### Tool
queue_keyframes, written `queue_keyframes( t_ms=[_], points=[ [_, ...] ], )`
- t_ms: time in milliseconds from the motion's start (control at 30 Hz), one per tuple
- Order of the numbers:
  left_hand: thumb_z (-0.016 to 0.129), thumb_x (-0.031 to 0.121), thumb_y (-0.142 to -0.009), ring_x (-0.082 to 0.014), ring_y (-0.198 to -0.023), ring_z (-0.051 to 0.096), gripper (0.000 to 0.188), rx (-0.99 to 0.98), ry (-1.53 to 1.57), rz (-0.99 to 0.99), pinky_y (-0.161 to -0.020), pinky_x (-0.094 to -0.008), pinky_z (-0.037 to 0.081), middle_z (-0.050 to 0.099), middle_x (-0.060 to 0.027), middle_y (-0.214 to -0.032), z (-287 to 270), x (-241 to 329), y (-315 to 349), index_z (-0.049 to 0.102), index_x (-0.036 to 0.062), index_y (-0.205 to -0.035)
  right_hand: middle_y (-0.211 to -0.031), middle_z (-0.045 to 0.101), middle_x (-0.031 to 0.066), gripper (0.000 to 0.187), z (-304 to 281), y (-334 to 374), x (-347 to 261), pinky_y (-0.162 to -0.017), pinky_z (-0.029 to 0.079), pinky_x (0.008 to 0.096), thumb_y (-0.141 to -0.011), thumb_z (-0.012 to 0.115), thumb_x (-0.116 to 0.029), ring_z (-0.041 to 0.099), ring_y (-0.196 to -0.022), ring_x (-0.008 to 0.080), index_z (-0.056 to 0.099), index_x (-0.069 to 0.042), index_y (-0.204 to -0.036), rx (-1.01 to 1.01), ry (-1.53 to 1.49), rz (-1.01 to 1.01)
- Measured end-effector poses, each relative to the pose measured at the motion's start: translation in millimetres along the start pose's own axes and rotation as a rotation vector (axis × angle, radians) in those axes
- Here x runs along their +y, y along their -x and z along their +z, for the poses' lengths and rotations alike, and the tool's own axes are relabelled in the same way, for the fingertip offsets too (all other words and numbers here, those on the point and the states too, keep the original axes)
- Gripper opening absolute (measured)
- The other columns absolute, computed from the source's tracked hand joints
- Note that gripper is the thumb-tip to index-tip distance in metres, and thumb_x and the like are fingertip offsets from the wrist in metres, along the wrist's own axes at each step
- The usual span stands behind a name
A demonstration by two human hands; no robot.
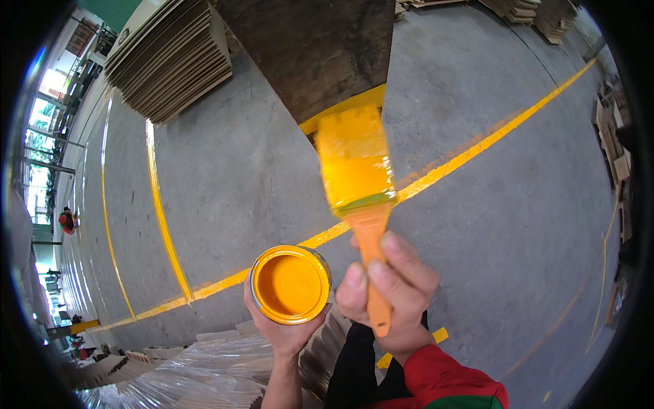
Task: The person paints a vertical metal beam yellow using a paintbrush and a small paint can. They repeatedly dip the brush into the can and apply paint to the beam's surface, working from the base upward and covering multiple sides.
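Note:
My right hand is closed around the orange handle of a wide paintbrush, its bristles coated in wet yellow paint. The bristle tips overlap the yellow lower edge of a dark brown, flat-faced post or beam; whether they touch it, I cannot tell. Lower and to the left, my left hand grips an open round can of yellow paint from beneath and the side. The can's mouth faces up, with paint smeared on its rim.
A tall stack of flat cardboard sheets stands at the far left. Yellow lines cross the grey concrete floor. Plastic-wrapped material lies at the lower left. Wooden pallets line the right side. A distant person is at far left.

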State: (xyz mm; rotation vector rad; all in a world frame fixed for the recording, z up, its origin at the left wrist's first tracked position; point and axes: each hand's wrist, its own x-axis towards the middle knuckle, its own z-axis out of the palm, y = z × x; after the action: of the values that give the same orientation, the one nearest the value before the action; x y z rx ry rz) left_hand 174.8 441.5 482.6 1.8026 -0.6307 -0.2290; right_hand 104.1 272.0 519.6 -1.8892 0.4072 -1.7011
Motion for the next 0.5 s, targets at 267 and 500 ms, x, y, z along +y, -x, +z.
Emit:
queue_keyframes(
  t_ms=[267,500],
  points=[
    [0.104,0.03,-0.057,-0.0295,-0.139,0.05,0.128,-0.046,-0.042,-0.043,-0.12,-0.0447,0.037,0.047,-0.0154,-0.149,-1.2,-1.3,0.9,0.027,0.0024,-0.156,-0.133,0.059,0.0193,0.045,6.4,3.5,-6.8,-0.087,0.064,0.0446,-0.086,0.079,-0.002,0.072,-0.105,0.0398,0.06,-0.003,-0.126,-0.123,-0.058,-0.023],
    [0.103,0.029,-0.059,-0.03,-0.139,0.05,0.127,-0.055,-0.037,-0.019,-0.12,-0.0452,0.037,0.046,-0.0149,-0.149,-2.8,-1.5,2.1,0.025,0.004,-0.157,-0.131,0.057,0.0201,0.043,-8.4,-0.7,6.8,-0.087,0.065,0.0402,-0.087,0.077,0.0,0.072,-0.102,0.0364,0.058,-0.002,-0.125,0.084,0.12,0.035]
  ],
)
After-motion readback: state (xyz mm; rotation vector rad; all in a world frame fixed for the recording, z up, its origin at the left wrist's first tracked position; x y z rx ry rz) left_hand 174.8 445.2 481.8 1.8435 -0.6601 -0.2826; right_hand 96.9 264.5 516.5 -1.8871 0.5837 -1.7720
